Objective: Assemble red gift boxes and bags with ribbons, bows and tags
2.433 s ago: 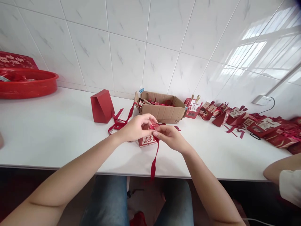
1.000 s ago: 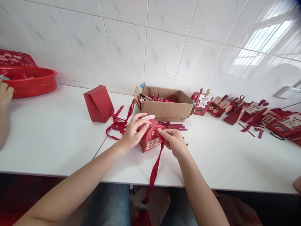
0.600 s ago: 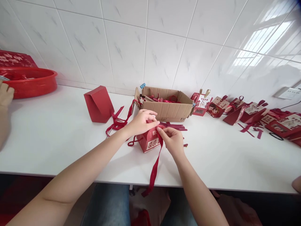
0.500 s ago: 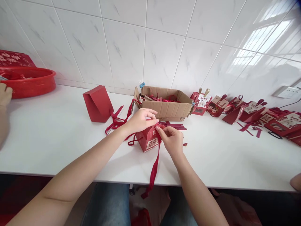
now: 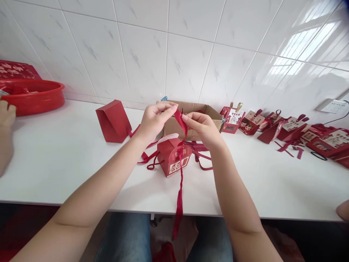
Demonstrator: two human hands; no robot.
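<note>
A small red gift box (image 5: 169,157) with a rounded flap and pale printing stands on the table in front of me. A dark red ribbon (image 5: 180,174) runs through its top flap, and one end hangs down past the table's front edge. Above the box, my left hand (image 5: 156,118) pinches the upper stretch of that ribbon between thumb and fingers. Close beside it, my right hand (image 5: 200,127) pinches the same ribbon a little lower. Both hands are off the box. A red cord loop (image 5: 152,165) sticks out of the box's left side.
Behind the box is an open cardboard carton (image 5: 196,109) of ribbons. A plain red box (image 5: 113,122) stands to the left. At far left, another person's hand (image 5: 7,113) touches a red basin (image 5: 38,100). Several finished-looking red boxes (image 5: 249,122) line the right side by the tiled wall.
Both hands have risen from the box top, drawing the ribbon upward. The box's rounded flaps now show uncovered, and the hanging ribbon end has swung slightly right.
</note>
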